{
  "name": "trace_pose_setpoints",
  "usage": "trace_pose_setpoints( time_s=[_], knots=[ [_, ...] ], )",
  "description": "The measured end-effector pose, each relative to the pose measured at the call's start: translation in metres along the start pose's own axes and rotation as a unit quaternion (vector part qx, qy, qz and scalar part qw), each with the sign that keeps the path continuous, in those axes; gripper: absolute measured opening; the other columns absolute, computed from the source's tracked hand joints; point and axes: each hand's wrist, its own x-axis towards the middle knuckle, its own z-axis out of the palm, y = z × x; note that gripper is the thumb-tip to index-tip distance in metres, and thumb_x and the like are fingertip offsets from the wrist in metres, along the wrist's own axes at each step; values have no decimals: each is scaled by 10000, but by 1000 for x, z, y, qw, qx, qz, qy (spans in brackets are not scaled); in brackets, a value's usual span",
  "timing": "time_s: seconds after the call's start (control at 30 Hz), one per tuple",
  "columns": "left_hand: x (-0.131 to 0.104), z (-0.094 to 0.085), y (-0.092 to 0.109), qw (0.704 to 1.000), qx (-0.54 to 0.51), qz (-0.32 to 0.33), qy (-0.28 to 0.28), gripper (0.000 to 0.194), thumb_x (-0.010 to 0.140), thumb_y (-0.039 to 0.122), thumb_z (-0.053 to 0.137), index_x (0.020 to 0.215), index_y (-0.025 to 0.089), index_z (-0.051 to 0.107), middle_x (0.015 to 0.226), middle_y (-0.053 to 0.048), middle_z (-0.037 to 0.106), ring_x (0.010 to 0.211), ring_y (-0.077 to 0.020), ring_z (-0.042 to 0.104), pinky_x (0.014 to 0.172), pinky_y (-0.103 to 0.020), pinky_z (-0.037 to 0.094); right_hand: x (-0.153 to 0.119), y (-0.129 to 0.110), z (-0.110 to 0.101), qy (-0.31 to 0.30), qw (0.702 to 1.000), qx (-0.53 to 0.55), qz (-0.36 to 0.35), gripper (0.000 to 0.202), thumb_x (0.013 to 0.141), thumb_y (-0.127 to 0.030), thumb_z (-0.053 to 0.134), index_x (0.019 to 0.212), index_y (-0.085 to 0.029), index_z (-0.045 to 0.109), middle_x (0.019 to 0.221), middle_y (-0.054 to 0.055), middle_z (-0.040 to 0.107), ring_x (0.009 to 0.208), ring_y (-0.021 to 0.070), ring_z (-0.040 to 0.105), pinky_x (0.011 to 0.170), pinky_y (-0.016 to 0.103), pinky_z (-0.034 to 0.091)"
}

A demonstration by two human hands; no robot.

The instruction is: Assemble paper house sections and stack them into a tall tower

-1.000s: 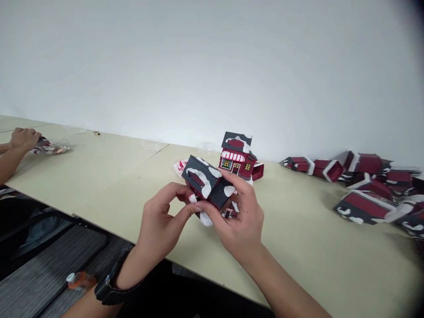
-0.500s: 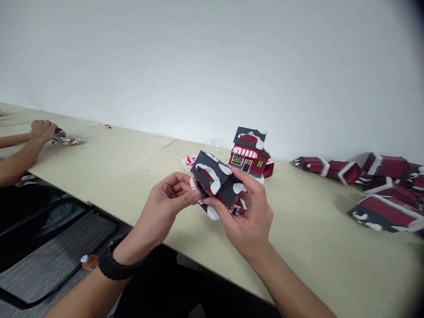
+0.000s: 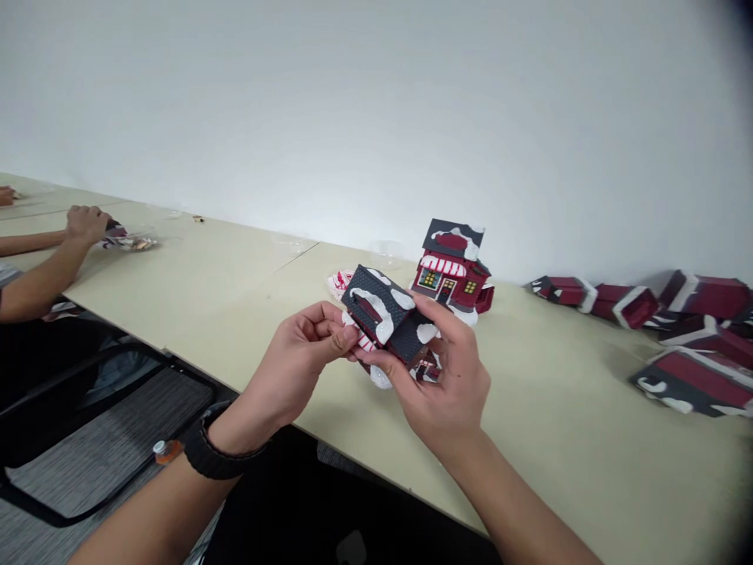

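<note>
A small model house [image 3: 405, 333] with a dark tiled, snow-patched roof is tilted in my right hand [image 3: 450, 377], whose thumb and fingers wrap its right side. My left hand [image 3: 309, 353] pinches a red-and-white striped awning [image 3: 367, 340] against the house's front wall, under the roof edge. Fingers hide most of that wall. Just behind stands a similar upright house [image 3: 450, 271] with its striped awning in place. A pile of red-and-white striped pieces [image 3: 340, 282] lies behind my left fingers. Below the held house, a snowy white part [image 3: 380, 377] shows, partly covered.
Several dark red house parts [image 3: 694, 345] with snowy edges lie on the table [image 3: 558, 439] at the right. At the far left, another person's hands [image 3: 88, 225] hold something near a clear plastic bag [image 3: 138, 239]. A chair [image 3: 118, 439] stands below the table edge.
My left hand has brought the striped awning under the roof edge, where more of it shows. My right hand keeps its hold on the house. The view has shifted slightly left.
</note>
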Motion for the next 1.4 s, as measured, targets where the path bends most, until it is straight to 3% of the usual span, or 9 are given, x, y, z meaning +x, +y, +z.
trace_pose_setpoints(
  time_s=[0.53, 0.67, 0.73, 0.83, 0.97, 1.07, 1.27, 1.4],
  knots=[
    [1, 7, 1, 999, -35, -40, 4, 345, 731, 332, 966, 729, 145, 677, 702, -7, 701, 635, -91, 638, 642, -183, 535, -2, 3, 2, -6, 1000, 2, 13, 616, 906, -413, 841, 1451, -343, 561, 1324, 68, 732, 1137, 289, 759, 967, 474, 676],
    [0, 3, 4, 999, 36, -20, -6, 399, 750, 413, 947, 715, 166, 635, 630, 5, 645, 534, -97, 561, 524, -207, 448, -3, 0, -2, -20, 997, 31, 66, 629, 861, -396, 884, 1414, -337, 590, 1323, 78, 727, 1151, 305, 751, 982, 497, 663],
    [0, -1, 9, 992, 118, 32, 18, 402, 713, 394, 972, 728, 176, 634, 653, 7, 646, 543, -103, 541, 508, -217, 407, -1, -2, -6, -38, 990, 68, 115, 628, 849, -386, 894, 1401, -330, 599, 1317, 85, 727, 1134, 299, 754, 940, 474, 673],
    [1, -7, 16, 967, 209, 135, 49, 443, 598, 288, 1032, 908, 197, 730, 920, -33, 745, 796, -163, 646, 673, -235, 490, 4, -5, -13, -76, 971, 146, 173, 612, 847, -391, 894, 1383, -322, 606, 1339, 92, 715, 1139, 283, 750, 866, 415, 683],
    [4, -11, 16, 968, 207, 130, -61, 530, 723, 352, 965, 1193, 222, 759, 1212, -90, 760, 1097, -258, 676, 910, -305, 535, 11, -7, -20, -121, 952, 208, 189, 638, 826, -427, 907, 1374, -325, 597, 1373, 95, 690, 1171, 280, 734, 838, 391, 684],
    [6, -8, 7, 971, 185, 127, -84, 469, 794, 373, 916, 1207, 225, 750, 1185, -84, 767, 1095, -256, 686, 928, -307, 536, 14, -7, -22, -119, 948, 218, 200, 650, 798, -405, 926, 1350, -318, 595, 1336, 85, 702, 1124, 266, 745, 842, 394, 686],
    [6, 5, -5, 979, 133, 139, -62, 466, 792, 387, 918, 1186, 224, 728, 1130, -68, 766, 1028, -226, 693, 899, -286, 550, 17, -4, -22, -119, 936, 258, 205, 564, 824, -326, 904, 1298, -308, 598, 1235, 44, 746, 1014, 215, 773, 815, 352, 685],
    [3, 15, -3, 984, 118, 128, -33, 480, 753, 386, 942, 1147, 216, 726, 1073, -61, 765, 958, -215, 692, 859, -284, 559, 20, -4, -25, -123, 934, 263, 206, 539, 845, -331, 882, 1296, -299, 590, 1257, 62, 749, 1059, 236, 772, 863, 391, 687]
  ],
)
